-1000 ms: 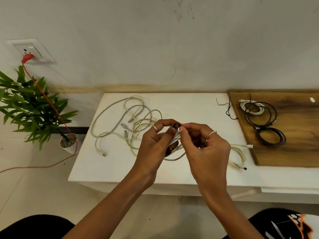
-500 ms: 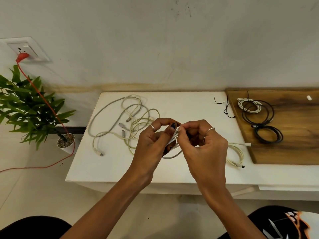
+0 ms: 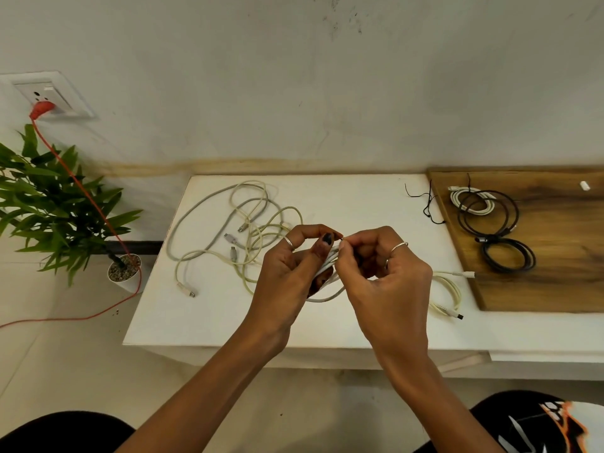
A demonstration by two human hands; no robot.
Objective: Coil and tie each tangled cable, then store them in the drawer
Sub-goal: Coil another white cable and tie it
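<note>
Head view over a white desk point(image 3: 202, 322): two bare hands meet above its middle, the left hand point(image 3: 287, 276) gripping a coiled white cable point(image 3: 327, 297) while the fingers of the right hand point(image 3: 385, 282) pinch a thin tie at the coil's top, fingertips of both hands nearly touching. Left of the fingers, a tangle of pale cables point(image 3: 242, 230) sprawls loose on the desk; their number cannot be counted. Just right of the fingers lies one looped cream cable point(image 3: 452, 295). Farther right, a wooden board point(image 3: 555, 282) carries one white coil point(image 3: 470, 201) and two black coils point(image 3: 508, 255). Black thread ties point(image 3: 426, 204) lie beyond the right hand. Far left stand a potted plant point(image 3: 58, 204) and a red cord point(image 3: 81, 188) plugged into a wall socket point(image 3: 49, 93). No legible writing.
</note>
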